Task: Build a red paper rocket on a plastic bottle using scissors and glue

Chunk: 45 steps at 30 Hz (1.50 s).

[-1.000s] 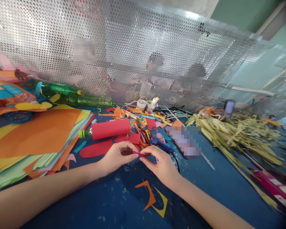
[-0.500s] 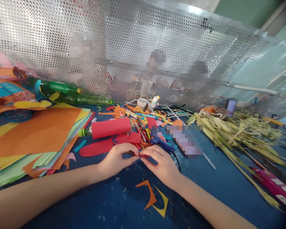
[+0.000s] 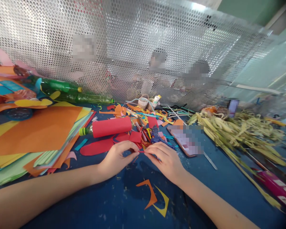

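Observation:
Near the middle of the view, my left hand [image 3: 118, 159] pinches one end of a small red piece [image 3: 141, 151], thin and partly hidden by fingers. Its other end is between the fingertips of my right hand [image 3: 168, 162]. Just beyond my hands lie a bottle wrapped in red paper [image 3: 112, 127], with a green cap at its left end, a long red paper shape [image 3: 96, 147] and a blue glue gun [image 3: 157, 135]. Closer to me, an orange scrap [image 3: 149, 192] and a yellow scrap [image 3: 164, 203] rest on the blue table [image 3: 105, 203].
Stacked coloured sheets [image 3: 38, 130] lie at left, with green bottles [image 3: 85, 97] behind. A phone [image 3: 186, 141] is right of the glue gun, and dried husks [image 3: 243, 133] spread farther right. Behind stands a perforated metal screen [image 3: 128, 41], with people visible through it.
My right hand has shifted slightly right, so the fingertips of my two hands are a little farther apart, with the red piece showing between them.

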{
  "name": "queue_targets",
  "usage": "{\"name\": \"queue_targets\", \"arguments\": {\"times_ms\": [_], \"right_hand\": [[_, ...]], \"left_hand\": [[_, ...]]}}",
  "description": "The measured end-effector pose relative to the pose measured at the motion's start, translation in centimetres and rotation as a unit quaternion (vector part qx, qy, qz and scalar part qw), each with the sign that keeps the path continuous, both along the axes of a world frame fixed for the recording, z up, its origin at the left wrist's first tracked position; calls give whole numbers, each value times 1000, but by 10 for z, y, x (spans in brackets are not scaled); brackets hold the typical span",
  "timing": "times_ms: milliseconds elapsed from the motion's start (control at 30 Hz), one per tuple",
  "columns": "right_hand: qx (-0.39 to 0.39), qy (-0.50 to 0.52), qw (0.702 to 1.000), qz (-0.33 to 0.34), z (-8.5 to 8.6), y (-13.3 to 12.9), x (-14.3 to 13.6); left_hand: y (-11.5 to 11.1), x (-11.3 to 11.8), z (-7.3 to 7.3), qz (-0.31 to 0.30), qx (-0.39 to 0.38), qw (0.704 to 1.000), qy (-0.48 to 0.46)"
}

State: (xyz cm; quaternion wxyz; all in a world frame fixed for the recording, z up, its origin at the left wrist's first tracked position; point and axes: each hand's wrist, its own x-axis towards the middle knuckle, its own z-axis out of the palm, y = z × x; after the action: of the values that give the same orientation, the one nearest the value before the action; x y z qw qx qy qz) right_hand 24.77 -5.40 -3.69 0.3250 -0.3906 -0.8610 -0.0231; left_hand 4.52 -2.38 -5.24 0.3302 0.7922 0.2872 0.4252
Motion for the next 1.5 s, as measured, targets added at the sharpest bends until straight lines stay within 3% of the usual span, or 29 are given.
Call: {"name": "queue_targets", "arguments": {"times_ms": [267, 600, 867, 1100, 1233, 1400, 1500], "right_hand": [[10, -5, 1000, 15, -1, 1, 1], [32, -48, 998, 36, 0, -3, 1], [77, -51, 996, 9, 0, -2, 2], [39, -47, 998, -16, -5, 3, 2], [26, -54, 995, -82, -10, 10, 5], [8, -81, 989, -123, -16, 14, 7], [8, -93, 988, -121, -19, 16, 4]], "left_hand": [[0, 2, 1, 7, 5, 1000, 10], [2, 1, 0, -31, 54, 998, -7], [1, 0, 3, -16, 44, 999, 10], [2, 0, 5, 33, 26, 999, 26], [-2, 0, 2, 82, 79, 991, 75], [-11, 1, -3, -73, 255, 945, 192], [-14, 3, -3, -111, 320, 920, 196]]}}
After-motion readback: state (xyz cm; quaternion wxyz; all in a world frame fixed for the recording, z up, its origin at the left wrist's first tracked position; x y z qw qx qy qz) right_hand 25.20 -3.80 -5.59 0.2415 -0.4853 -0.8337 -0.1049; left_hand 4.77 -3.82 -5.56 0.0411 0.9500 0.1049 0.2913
